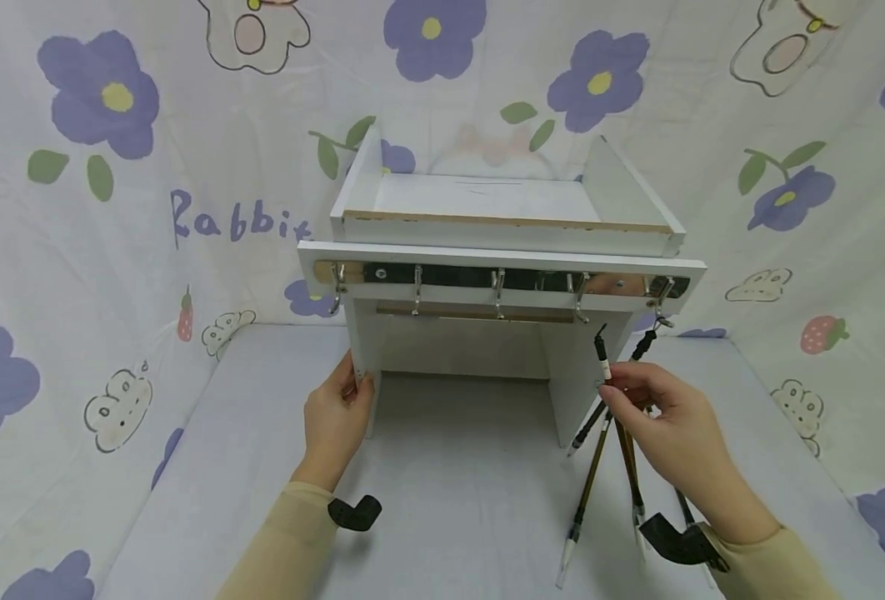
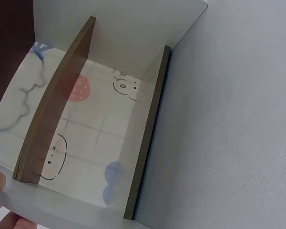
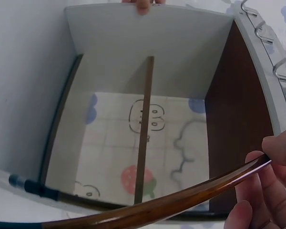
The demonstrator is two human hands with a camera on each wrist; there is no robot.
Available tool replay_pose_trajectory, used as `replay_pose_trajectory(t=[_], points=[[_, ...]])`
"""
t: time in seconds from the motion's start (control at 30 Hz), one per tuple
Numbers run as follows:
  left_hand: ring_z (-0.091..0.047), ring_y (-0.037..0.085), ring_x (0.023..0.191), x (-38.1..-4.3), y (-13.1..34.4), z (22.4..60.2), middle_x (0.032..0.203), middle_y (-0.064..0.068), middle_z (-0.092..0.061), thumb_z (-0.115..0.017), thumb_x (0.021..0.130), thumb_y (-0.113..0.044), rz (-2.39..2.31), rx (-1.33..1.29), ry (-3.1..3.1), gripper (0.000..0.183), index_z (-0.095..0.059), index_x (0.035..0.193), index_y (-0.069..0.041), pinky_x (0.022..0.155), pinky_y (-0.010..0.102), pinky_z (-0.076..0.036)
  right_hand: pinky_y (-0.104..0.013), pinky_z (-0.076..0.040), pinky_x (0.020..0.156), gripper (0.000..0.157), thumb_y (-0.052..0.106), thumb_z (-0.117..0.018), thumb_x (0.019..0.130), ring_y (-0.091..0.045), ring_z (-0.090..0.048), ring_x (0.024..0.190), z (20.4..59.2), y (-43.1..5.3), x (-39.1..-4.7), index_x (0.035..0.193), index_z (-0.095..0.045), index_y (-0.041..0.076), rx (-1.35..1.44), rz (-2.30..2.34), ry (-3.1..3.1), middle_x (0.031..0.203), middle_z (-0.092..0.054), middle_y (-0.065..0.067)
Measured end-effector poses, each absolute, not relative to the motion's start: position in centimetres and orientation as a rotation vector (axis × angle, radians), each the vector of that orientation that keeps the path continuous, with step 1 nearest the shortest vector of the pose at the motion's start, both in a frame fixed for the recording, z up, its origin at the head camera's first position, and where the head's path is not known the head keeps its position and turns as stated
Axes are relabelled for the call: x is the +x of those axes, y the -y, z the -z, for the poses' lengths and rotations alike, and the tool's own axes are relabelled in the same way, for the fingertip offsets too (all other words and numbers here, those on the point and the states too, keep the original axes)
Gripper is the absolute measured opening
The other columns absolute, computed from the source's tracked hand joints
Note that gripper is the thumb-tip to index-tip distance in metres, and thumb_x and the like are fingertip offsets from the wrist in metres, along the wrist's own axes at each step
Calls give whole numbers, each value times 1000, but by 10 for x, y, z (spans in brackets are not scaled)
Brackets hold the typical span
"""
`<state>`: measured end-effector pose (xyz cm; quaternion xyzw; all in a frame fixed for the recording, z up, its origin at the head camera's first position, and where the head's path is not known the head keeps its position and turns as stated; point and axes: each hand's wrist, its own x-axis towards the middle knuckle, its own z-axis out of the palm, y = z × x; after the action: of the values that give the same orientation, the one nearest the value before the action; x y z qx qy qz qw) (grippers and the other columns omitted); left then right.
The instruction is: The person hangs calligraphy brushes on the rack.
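Observation:
A white shelf unit with a row of metal hooks along its front stands in the middle of the head view. My left hand grips the edge of its left side panel, thumb in front. Near the right panel, my right hand pinches the upper end of a calligraphy brush, whose loop points up and capped tip slants down. Behind that hand several more brushes hang from the rightmost hook, partly hidden. Up close, the right wrist view shows a glossy brown brush handle by the fingertips.
On top of the unit sits a white open tray-like section. Crossbars span the unit's back. Pale cloth covers the table, and a patterned curtain hangs behind and at both sides.

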<state>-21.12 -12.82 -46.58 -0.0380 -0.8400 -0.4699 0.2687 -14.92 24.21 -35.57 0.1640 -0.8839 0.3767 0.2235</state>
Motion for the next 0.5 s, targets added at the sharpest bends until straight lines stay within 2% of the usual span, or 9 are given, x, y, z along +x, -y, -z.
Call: replay_pose_trajectory(t=[0.07,0.3,0.5], points=[[-61,11,90,-211,129,467,108,5,-62,-56,88,-26,1265,-94,2268,44,-46,131,-24,69,18,-51,-16,-42,54,21,15,-65,82,-6,-55,66,353,-239,-149,102,-63,19,485,-1054,2434,82,-61,10],[-60,10,91,-210,130,467,111,5,-61,-56,88,-27,1272,-88,2275,44,-46,131,-24,70,19,-51,-15,-41,53,21,1,-65,79,-12,-55,65,325,-215,-133,99,-62,9,519,-1074,2424,80,-62,-2],[-60,10,92,-212,128,467,111,5,-61,-56,88,-25,1271,-102,2267,44,-46,131,-24,71,18,-51,-15,-42,53,19,4,-65,80,-12,-54,65,323,-213,-132,98,-62,10,478,-1053,2459,80,-62,-1]])
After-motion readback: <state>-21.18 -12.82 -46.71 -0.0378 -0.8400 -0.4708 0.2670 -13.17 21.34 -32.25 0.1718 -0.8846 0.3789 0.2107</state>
